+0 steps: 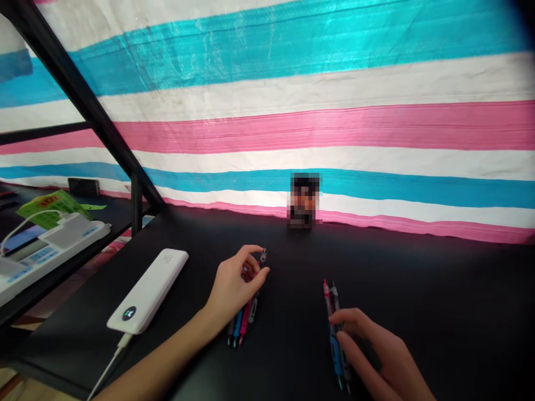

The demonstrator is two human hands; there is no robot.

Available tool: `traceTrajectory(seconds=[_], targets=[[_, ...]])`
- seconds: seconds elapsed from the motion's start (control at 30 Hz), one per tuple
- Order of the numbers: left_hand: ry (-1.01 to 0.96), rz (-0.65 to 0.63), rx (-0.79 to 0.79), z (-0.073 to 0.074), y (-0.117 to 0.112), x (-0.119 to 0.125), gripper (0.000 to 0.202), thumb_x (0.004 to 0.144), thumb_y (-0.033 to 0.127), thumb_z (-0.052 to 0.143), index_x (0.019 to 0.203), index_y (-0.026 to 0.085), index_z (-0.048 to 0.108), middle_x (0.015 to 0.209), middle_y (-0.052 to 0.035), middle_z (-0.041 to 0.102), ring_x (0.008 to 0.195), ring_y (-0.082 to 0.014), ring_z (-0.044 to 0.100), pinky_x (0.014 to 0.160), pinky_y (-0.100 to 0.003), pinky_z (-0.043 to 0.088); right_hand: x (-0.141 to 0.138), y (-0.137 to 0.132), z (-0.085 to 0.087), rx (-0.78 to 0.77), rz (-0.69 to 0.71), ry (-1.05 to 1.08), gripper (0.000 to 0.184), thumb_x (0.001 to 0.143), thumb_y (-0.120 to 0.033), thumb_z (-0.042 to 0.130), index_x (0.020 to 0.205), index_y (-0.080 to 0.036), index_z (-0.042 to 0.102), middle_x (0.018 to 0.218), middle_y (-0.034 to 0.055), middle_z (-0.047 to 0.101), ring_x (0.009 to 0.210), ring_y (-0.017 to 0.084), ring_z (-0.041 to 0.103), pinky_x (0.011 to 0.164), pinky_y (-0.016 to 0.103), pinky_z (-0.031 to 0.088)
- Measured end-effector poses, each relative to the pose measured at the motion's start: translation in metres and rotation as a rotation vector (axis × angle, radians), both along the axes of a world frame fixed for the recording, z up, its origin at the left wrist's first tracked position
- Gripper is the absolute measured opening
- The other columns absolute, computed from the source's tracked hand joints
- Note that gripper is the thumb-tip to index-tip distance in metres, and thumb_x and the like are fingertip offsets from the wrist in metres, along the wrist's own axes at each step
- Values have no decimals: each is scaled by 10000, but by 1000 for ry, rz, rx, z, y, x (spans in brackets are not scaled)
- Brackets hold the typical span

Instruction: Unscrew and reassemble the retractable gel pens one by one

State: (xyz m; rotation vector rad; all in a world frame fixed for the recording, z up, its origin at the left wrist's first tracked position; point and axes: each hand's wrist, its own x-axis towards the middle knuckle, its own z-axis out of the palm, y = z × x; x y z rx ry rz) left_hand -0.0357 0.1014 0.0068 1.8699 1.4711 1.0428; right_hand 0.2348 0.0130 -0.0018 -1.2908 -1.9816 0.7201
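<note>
My left hand point(234, 281) is closed at the far end of a small bundle of pens. Its thumb and index finger pinch around the tip of a grey pen point(253, 309). Beside that pen lie a pink pen point(245, 321), a blue pen point(237, 327) and a dark pen point(230, 329), their upper parts hidden by the hand. My right hand point(376, 345) pinches a second group of pens from the right, thumb and index finger against them. A blue pen point(335, 353) and a dark pen point(345, 367) show there, with a pink length point(326, 289) at the far end.
A white power bank point(148, 289) with a plugged-in white cable point(109, 365) lies left on the black table point(451, 289). A small pixelated object point(304, 200) stands at the back, before a striped sheet point(334, 128). Further left are a power strip point(54, 253) and a black frame point(75, 83).
</note>
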Motion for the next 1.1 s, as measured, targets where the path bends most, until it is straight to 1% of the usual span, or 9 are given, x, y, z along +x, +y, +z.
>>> traceTrajectory(seconds=[0.23,0.43,0.53,0.63,0.67,0.73,0.9,1.0,1.1], targets=[[353,-59,125,-14,1,5,391,810,130,587,1196,197,593,684,38,573,761,-233,587,778,-379,474,1,-2,-2,9,-11,16,106,1017,-239,471,1089,-251,548,774,11,700,653,186,708,588,244,551],[517,-115,186,-13,-2,7,352,851,140,573,1202,126,593,772,-32,612,766,-269,579,735,-426,475,4,2,-3,33,-130,76,106,1009,-286,504,1027,-254,603,757,-6,677,641,170,666,573,232,519],[553,-245,241,-5,-11,20,331,883,115,555,1207,164,605,919,-73,674,862,-272,599,802,-431,482,8,5,0,51,-246,176,112,999,-314,526,989,-252,619,670,-34,613,586,156,609,548,227,490],[597,-496,328,1,-24,42,346,893,104,590,1187,281,637,1071,-37,700,973,-253,618,831,-370,479,10,8,4,38,-333,292,136,997,-330,518,972,-242,620,631,-43,576,570,151,585,536,227,473],[658,-601,403,2,-28,50,323,920,117,586,1190,286,637,1128,-46,692,1030,-259,612,843,-370,474,11,8,5,26,-346,325,144,994,-334,518,966,-237,621,629,-42,575,570,151,582,532,228,470],[750,-686,532,3,-32,64,239,961,156,582,1157,274,652,1212,-64,674,1101,-263,597,886,-376,458,11,10,6,4,-354,382,155,984,-343,527,952,-227,623,627,-39,568,567,150,571,532,234,464],[804,-740,651,-3,-28,77,88,993,222,591,1036,255,659,1207,-81,665,1126,-260,592,888,-381,447,10,12,6,-14,-344,456,173,973,-344,532,927,-209,630,611,-43,535,555,146,537,524,246,435],[814,-752,684,-5,-23,74,71,989,195,586,951,220,640,1167,-89,669,1107,-263,596,868,-383,446,10,11,6,-5,-339,436,168,976,-324,527,920,-206,634,618,-45,530,550,143,529,519,244,428],[807,-743,693,-4,-21,65,94,991,154,551,980,195,635,1094,-73,685,1061,-244,605,907,-388,434,9,10,10,10,-305,343,164,985,-297,514,924,-206,636,696,-18,588,609,158,569,561,258,456]])
